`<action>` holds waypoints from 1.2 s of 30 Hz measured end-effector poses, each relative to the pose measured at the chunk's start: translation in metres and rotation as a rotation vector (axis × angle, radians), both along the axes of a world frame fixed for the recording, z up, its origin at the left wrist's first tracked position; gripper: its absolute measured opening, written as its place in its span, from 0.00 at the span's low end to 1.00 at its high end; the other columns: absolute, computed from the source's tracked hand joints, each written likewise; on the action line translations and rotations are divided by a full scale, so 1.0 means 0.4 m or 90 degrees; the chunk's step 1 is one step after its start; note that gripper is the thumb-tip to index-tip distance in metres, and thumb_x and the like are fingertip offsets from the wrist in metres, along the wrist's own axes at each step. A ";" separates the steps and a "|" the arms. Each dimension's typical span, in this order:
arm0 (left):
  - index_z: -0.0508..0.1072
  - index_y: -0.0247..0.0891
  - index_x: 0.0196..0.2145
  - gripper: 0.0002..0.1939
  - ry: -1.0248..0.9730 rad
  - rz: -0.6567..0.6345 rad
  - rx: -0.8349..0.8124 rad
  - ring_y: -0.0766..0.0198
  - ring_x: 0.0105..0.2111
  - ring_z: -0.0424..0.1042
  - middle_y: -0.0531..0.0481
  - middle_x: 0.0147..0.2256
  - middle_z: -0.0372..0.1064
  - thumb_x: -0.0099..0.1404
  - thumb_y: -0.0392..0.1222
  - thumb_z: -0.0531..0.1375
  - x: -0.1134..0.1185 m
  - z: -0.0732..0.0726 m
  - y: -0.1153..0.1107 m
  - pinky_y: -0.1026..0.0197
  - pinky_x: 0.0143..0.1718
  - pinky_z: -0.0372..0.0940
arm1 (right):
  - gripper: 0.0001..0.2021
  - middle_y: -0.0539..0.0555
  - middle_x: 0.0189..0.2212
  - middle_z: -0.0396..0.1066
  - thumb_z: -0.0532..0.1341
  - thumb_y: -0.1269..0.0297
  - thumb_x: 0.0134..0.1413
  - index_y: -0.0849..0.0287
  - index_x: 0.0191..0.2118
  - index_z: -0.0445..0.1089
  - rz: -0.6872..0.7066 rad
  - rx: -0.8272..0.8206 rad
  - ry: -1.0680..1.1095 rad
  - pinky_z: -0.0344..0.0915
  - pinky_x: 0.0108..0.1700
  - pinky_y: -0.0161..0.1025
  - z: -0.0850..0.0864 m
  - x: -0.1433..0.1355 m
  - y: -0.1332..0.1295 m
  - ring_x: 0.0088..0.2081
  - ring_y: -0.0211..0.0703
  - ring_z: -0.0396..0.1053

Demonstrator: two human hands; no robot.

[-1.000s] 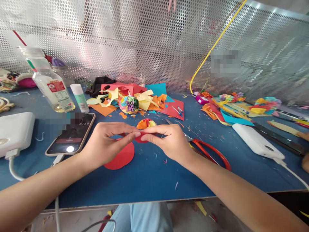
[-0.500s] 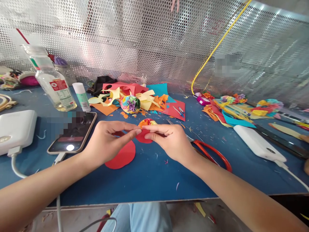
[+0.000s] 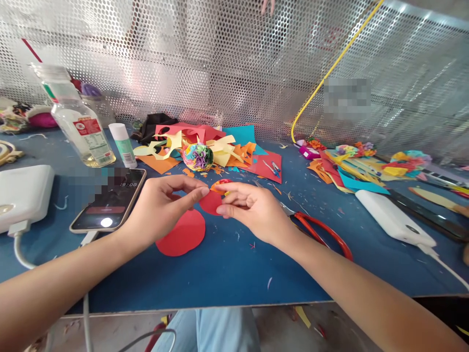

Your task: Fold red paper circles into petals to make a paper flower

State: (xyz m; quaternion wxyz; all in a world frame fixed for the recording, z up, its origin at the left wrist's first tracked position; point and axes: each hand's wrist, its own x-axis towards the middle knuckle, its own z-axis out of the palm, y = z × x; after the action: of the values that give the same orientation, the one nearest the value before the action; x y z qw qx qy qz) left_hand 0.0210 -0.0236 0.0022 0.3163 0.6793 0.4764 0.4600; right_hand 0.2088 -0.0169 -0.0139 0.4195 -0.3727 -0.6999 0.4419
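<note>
The small red paper disc [image 3: 210,203] has shifted a little to the left in the head view since half a second ago, and the right hand [image 3: 258,210] has loosened, its thumb and forefinger now spread where they were bunched close to the left fingertips. From my remote seat on the head camera, I see the left hand [image 3: 157,205] pinching the disc's upper edge between thumb and forefinger. The right thumb is at the disc's right edge; I cannot tell whether those fingers grip it or only brush it. The disc is between the two hands, in front of an orange, red and yellow ruffled paper piece [image 3: 220,186] (partly hidden from me by the right fingers). A larger red paper circle [image 3: 181,237] lies on the blue tabletop [image 3: 238,274] beside the left hand. Near the right wrist I see red-handled scissors [image 3: 330,234]; left of the left hand lies a smartphone [image 3: 113,208]. Farther back, a multicoloured ruffled paper ball [image 3: 198,156] sits among paper scraps [image 3: 223,149], with a glue stick [image 3: 123,146] standing off to the left.
</note>
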 end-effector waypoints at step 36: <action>0.74 0.36 0.35 0.15 0.167 -0.217 -0.253 0.64 0.27 0.66 0.51 0.27 0.70 0.58 0.50 0.56 -0.047 0.031 0.045 0.64 0.27 0.59 | 0.15 0.51 0.36 0.64 0.54 0.73 0.56 0.54 0.49 0.64 0.039 0.489 -0.328 0.64 0.35 0.34 -0.008 0.017 0.011 0.32 0.34 0.64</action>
State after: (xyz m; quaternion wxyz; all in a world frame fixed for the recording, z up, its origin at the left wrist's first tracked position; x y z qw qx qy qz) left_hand 0.0021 -0.0057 0.0147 0.4514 0.7280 0.4732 0.2061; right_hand 0.2157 -0.0124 -0.0173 0.3265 -0.2668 -0.9050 0.0560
